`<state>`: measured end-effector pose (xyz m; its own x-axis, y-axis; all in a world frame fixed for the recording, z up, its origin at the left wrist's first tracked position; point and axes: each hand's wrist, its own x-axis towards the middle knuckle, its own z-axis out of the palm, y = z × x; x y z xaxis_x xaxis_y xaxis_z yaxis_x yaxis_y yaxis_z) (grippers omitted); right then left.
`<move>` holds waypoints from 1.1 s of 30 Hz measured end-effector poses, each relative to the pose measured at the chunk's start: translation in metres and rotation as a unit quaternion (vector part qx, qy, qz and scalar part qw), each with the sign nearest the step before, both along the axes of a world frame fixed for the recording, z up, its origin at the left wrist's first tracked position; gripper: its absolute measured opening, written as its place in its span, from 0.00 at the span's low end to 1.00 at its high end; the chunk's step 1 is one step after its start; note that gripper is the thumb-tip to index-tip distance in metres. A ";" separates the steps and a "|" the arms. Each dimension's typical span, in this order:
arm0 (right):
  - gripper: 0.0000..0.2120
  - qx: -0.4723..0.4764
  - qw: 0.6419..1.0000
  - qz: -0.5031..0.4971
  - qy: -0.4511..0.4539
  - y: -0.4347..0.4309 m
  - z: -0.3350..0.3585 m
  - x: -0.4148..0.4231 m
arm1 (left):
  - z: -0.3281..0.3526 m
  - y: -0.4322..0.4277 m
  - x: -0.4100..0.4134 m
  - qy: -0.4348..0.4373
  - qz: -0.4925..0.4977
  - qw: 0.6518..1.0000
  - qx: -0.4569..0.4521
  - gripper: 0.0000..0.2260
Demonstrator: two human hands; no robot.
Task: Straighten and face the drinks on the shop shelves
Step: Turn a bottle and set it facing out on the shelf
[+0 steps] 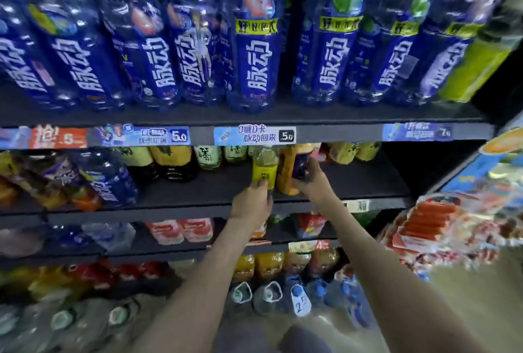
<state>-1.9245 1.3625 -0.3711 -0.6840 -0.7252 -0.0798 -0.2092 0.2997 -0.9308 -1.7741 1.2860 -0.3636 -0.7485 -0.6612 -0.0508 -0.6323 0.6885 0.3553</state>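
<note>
Middle shelf — left fingers grip the yellow bottle low.

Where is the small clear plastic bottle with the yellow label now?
Head view, centre: the yellow-labelled bottle is on the dark shelf, gripped by the left hand, immediately left of an orange bottle.

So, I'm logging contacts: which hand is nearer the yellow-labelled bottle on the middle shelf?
Left. The left hand grips the yellow-labelled bottle at its base; the right hand is to its right, holding a dark-labelled bottle.

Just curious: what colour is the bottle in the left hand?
Yellow bottle; head view shows it.
</note>
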 end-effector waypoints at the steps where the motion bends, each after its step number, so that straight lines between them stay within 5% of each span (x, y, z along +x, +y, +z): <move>1: 0.29 0.003 1.000 0.003 0.014 -0.003 -0.005 -0.006 | -0.003 0.004 -0.004 0.000 0.011 1.000 -0.001 0.15; 5: 0.25 0.002 0.999 0.018 0.026 -0.006 0.002 -0.011 | -0.009 0.014 -0.004 -0.002 0.041 0.999 0.015 0.16; 10: 0.23 0.021 0.988 0.072 0.133 0.017 0.017 0.005 | 0.001 0.024 0.017 0.101 0.037 0.984 0.140 0.19; 17: 0.22 0.000 0.984 0.164 0.074 0.027 0.017 0.099 | -0.001 0.035 0.076 0.125 0.072 0.971 0.193 0.35; 22: 0.23 -0.004 0.965 0.257 0.043 -0.011 0.026 0.198 | 0.015 0.020 0.179 0.171 0.180 0.956 0.156 0.26; 33: 0.20 -0.014 0.895 0.446 -0.033 -0.112 0.085 0.461 | 0.065 -0.032 0.481 0.217 0.291 0.923 0.130 0.33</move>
<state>-1.4630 1.2504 -0.2856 0.1722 -0.9825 -0.0716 -0.2983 0.0173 -0.9543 -1.2927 1.2545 -0.2986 -0.2586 -0.9650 -0.0442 -0.6272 0.1330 0.7674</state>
